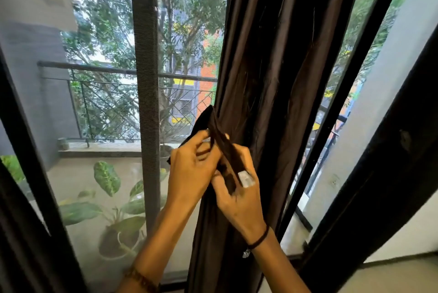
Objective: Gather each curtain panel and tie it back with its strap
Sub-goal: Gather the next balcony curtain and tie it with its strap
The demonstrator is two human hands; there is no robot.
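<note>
Just in front of the gathered dark curtain panel, both hands grip its strap. The left hand pinches the end at the panel's left edge. The right hand curls round the band that crosses down between them.

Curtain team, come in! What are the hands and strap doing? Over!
Left hand grips strap. Right hand pinches its other end. Curtain panel gathered, strap ends not joined yet. Nothing blocking the hands.
</note>
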